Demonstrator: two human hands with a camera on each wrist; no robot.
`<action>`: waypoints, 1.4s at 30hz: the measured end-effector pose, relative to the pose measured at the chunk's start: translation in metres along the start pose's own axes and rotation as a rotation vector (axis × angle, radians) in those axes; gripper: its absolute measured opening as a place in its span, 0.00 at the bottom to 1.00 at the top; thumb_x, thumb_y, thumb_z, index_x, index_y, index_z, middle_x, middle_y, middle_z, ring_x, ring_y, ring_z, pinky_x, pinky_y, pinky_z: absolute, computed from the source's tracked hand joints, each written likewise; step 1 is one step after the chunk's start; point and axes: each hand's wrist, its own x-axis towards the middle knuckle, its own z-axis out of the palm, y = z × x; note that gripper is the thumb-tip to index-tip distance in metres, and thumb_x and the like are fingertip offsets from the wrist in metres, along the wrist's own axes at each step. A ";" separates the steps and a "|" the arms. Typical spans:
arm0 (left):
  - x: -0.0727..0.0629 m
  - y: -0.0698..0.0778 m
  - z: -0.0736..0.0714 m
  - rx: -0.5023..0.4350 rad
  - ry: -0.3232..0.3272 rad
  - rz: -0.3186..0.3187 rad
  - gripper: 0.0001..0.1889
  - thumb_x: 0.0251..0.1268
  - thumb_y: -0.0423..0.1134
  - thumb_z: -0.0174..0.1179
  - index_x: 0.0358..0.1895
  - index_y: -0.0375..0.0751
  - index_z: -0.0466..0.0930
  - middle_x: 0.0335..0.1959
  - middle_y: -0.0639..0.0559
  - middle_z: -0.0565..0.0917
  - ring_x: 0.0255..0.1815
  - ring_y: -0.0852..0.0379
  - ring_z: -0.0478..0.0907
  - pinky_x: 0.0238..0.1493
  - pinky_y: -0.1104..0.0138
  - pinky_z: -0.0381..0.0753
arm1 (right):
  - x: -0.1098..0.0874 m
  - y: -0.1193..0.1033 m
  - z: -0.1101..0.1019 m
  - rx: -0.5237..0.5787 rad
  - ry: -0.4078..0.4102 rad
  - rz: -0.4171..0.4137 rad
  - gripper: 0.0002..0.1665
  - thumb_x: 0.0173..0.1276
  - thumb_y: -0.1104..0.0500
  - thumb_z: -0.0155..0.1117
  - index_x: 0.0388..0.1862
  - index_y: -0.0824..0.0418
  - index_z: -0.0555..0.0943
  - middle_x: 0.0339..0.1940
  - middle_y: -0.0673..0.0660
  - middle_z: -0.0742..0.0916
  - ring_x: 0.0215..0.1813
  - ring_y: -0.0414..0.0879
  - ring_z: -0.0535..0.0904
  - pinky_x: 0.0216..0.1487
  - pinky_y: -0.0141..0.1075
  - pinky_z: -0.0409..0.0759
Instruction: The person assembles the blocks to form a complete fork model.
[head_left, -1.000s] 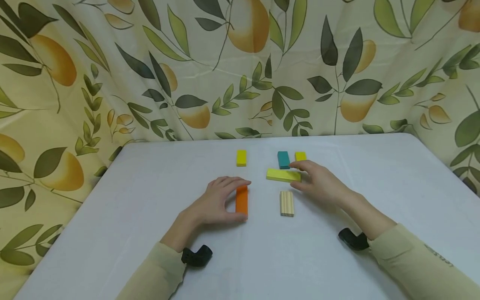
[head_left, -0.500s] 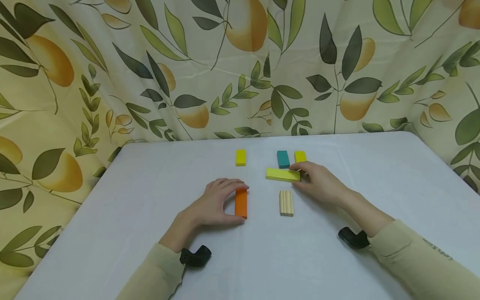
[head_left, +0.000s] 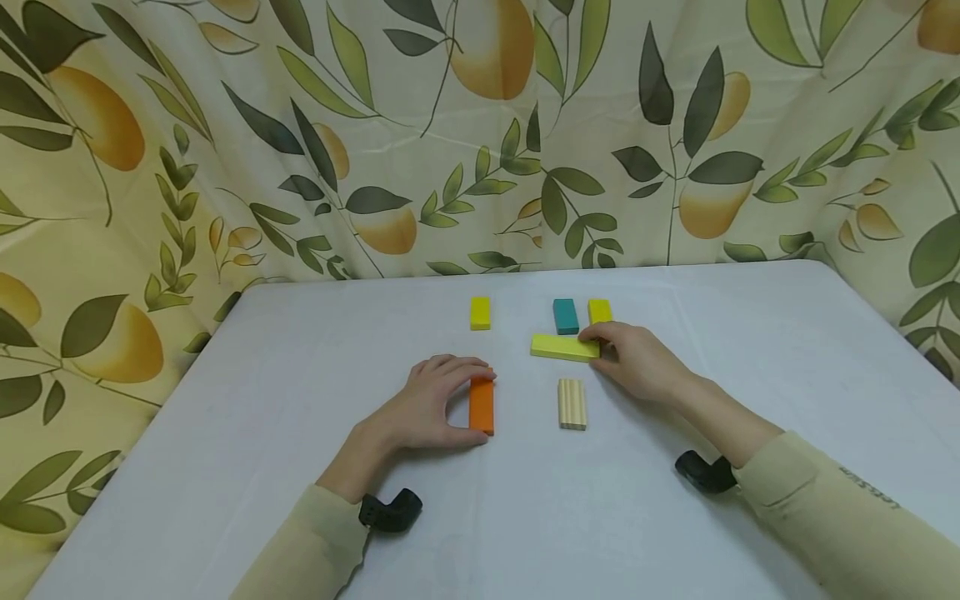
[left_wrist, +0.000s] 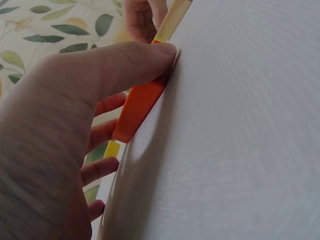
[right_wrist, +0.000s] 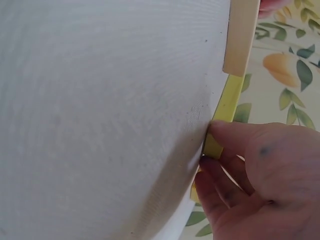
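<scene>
In the head view my left hand (head_left: 427,408) holds an orange block (head_left: 482,407) lengthwise, index finger at the far end and thumb at the near end. The block lies flat on the white cloth. The left wrist view has the thumb on the orange block (left_wrist: 142,102) too. Farther right, my right hand (head_left: 641,362) pinches the right end of a long yellow-green block (head_left: 558,347), which lies crosswise; thumb and fingers sit on either side of it in the right wrist view. A bare wooden block (head_left: 572,405) with striped grain lies between the hands, touched by neither.
Toward the back lie a yellow block (head_left: 480,313) on the left, a teal block (head_left: 566,317) and a second yellow block (head_left: 599,310) just beyond the right hand. All are on a table with a white cloth (head_left: 225,467). A patterned curtain (head_left: 480,192) hangs behind.
My left finger and thumb have closed in on the orange block's ends. The right thumb and fingers have come together on the yellow-green block. The blocks stay about where they were.
</scene>
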 end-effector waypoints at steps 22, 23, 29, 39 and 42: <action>-0.003 -0.005 -0.004 -0.026 -0.026 -0.018 0.38 0.54 0.57 0.71 0.71 0.60 0.71 0.75 0.62 0.66 0.75 0.55 0.55 0.75 0.50 0.47 | 0.001 -0.001 0.000 -0.014 0.011 0.018 0.21 0.68 0.69 0.66 0.60 0.68 0.80 0.59 0.68 0.83 0.61 0.63 0.77 0.63 0.58 0.72; -0.003 -0.006 -0.003 -0.026 -0.025 -0.015 0.38 0.54 0.58 0.70 0.71 0.60 0.71 0.74 0.62 0.66 0.75 0.55 0.55 0.74 0.50 0.48 | 0.001 -0.001 0.000 -0.015 0.012 0.019 0.21 0.68 0.69 0.66 0.60 0.68 0.80 0.59 0.68 0.83 0.61 0.63 0.77 0.63 0.58 0.72; -0.003 -0.007 -0.004 -0.023 -0.012 -0.008 0.37 0.54 0.58 0.71 0.70 0.61 0.72 0.74 0.64 0.67 0.75 0.57 0.56 0.74 0.52 0.48 | 0.002 -0.001 0.000 -0.009 0.013 0.027 0.21 0.68 0.68 0.67 0.60 0.68 0.80 0.59 0.67 0.83 0.60 0.62 0.77 0.64 0.58 0.72; -0.001 -0.005 -0.004 -0.012 -0.010 -0.012 0.38 0.55 0.59 0.71 0.71 0.61 0.72 0.74 0.63 0.67 0.75 0.57 0.57 0.74 0.50 0.49 | 0.003 -0.001 -0.002 0.003 0.012 0.036 0.20 0.68 0.68 0.67 0.59 0.67 0.81 0.59 0.68 0.83 0.62 0.63 0.76 0.65 0.59 0.70; 0.001 -0.005 -0.002 -0.012 -0.005 -0.001 0.38 0.55 0.59 0.71 0.71 0.61 0.71 0.74 0.64 0.67 0.75 0.58 0.57 0.74 0.51 0.49 | 0.004 -0.001 -0.002 0.014 0.012 0.036 0.20 0.69 0.68 0.67 0.60 0.67 0.81 0.60 0.68 0.82 0.64 0.64 0.76 0.65 0.59 0.70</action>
